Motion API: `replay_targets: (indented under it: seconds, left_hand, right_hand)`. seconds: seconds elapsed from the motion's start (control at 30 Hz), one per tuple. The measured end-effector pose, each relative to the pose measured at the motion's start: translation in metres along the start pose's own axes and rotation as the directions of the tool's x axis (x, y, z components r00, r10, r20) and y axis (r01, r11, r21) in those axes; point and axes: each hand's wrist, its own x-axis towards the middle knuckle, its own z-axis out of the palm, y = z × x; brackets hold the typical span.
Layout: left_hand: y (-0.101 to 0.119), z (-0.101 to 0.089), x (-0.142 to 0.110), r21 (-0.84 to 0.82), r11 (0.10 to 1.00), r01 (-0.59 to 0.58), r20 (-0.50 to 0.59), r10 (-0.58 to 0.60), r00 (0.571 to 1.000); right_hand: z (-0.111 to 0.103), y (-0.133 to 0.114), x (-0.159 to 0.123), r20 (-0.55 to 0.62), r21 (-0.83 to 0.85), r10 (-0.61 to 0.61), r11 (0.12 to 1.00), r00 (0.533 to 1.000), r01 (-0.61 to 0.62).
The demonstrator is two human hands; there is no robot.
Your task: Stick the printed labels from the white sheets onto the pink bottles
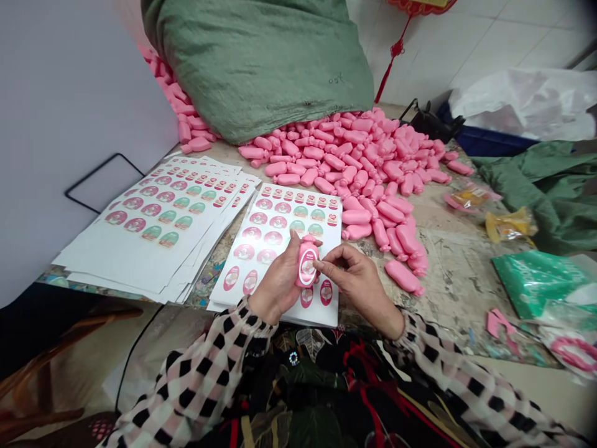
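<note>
Our left fingers [292,249] are closed around a small pink plastic bottle [306,258], keeping it roughly upright with its narrow neck pointing away from us. A deep-pink and white oval label [308,269] lies on the face turned up to us. Our right fingers [347,255] are curled, thumb and forefinger nearly together, with the tips at the label's right edge; we cannot tell whether they pinch any of it.

Directly beneath our fingers is a stack of white sticker sheets [321,315], printed with pink and green arched stickers, small red and cream ones, and pink ovals along the near edge. To the left of our fingers, a wider, uneven stack of similar printed sheets [107,255] lies on the worn, paint-marked tabletop [448,267].

Beyond our fingers spreads a big heap of pink bottles [326,149], some of them under a bulging green woven sack [261,62]. One loose pink bottle [404,277] lies at the heap's near end, right of our right fingers. Farther right are a yellow item in clear wrapping [510,225], a green printed packet [536,280] and, nearer us, a flat pink piece [501,325].
</note>
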Motion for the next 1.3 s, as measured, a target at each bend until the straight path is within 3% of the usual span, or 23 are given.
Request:
replay_targets:
  seconds: [0.37, 0.5, 0.67, 0.8, 1.03, 1.2, 1.3]
  left_hand:
    - [0.002, -0.001, -0.003, 0.018, 1.0, 0.021, 0.09, -0.022, 0.996]
    - [0.005, -0.002, -0.006, 0.098, 0.995, 0.022, 0.06, -0.028, 0.998]
    - [-0.005, 0.0, -0.005, 0.024, 1.0, -0.011, 0.051, 0.01, 0.999]
    - [-0.009, 0.003, -0.002, 0.024, 1.0, -0.014, 0.004, 0.014, 1.0]
    - [0.009, -0.004, -0.004, 0.048, 0.994, -0.1, -0.021, 0.101, 0.995]
    - [-0.001, 0.004, -0.005, -0.079, 0.997, 0.017, 0.075, -0.011, 0.997]
    - [-0.005, 0.008, -0.005, -0.15, 0.987, 0.05, 0.07, -0.04, 0.997]
  right_hand:
    - [-0.002, 0.009, 0.002, 0.049, 0.012, 0.054, 0.998, 0.997, -0.055]
    - [-0.006, 0.014, 0.002, 0.072, -0.078, 0.022, 0.997, 0.997, -0.016]
    - [-0.008, 0.018, 0.003, 0.085, -0.168, -0.053, 0.983, 0.995, 0.067]
    - [-0.012, 0.021, 0.005, 0.095, -0.223, -0.034, 0.973, 0.995, 0.054]
    - [-0.028, 0.019, 0.007, -0.019, -0.294, -0.06, 0.955, 0.998, 0.052]
    - [-0.009, 0.012, 0.005, -0.073, -0.226, -0.062, 0.973, 0.995, 0.044]
    - [0.004, 0.015, -0.001, -0.05, -0.149, 0.037, 0.988, 0.998, -0.044]
